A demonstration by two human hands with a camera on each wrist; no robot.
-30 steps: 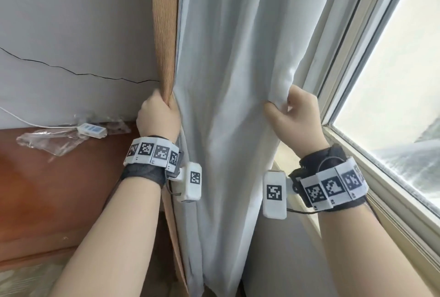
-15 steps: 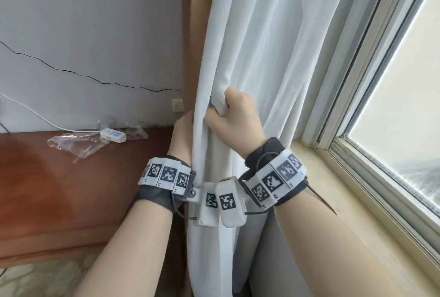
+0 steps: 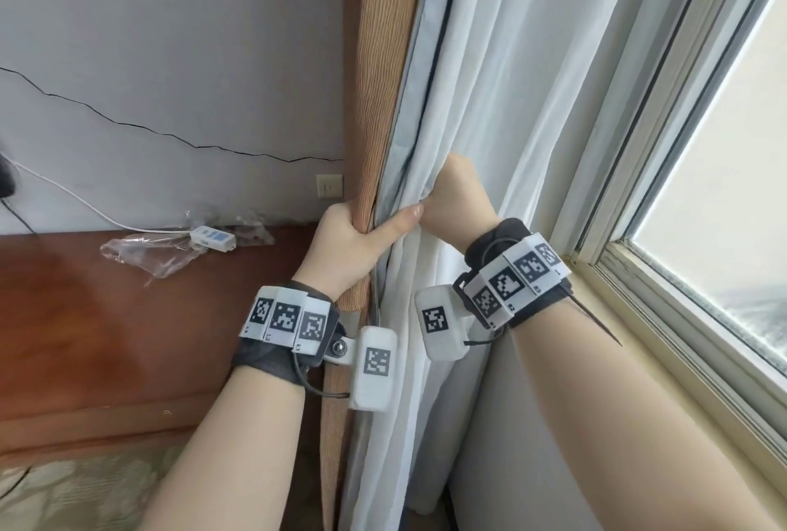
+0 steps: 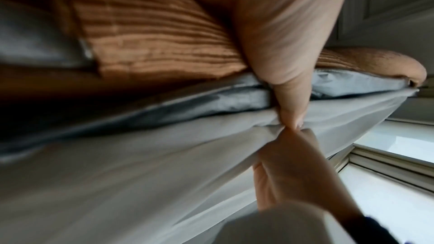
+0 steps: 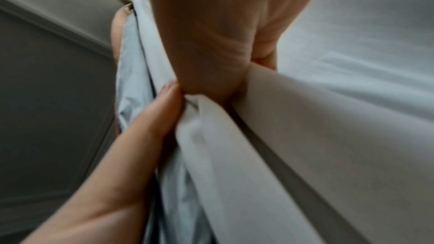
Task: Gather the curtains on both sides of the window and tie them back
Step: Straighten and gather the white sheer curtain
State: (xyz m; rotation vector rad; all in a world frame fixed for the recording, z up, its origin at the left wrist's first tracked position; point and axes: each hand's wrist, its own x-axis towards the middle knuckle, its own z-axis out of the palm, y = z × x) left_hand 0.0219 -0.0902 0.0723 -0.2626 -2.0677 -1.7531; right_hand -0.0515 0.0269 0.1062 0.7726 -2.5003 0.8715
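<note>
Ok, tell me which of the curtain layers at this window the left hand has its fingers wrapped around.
The tan ribbed outer curtain, the layer nearest the wall. The left hand grips its edge; the right hand bunches the white sheer curtain on the window side.

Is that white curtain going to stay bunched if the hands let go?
Probably not. The white curtain hangs in soft loose folds, so it looks floppy and would likely spread again. It creases easily where the right hand grips it, suggesting light, thin cloth.
</note>
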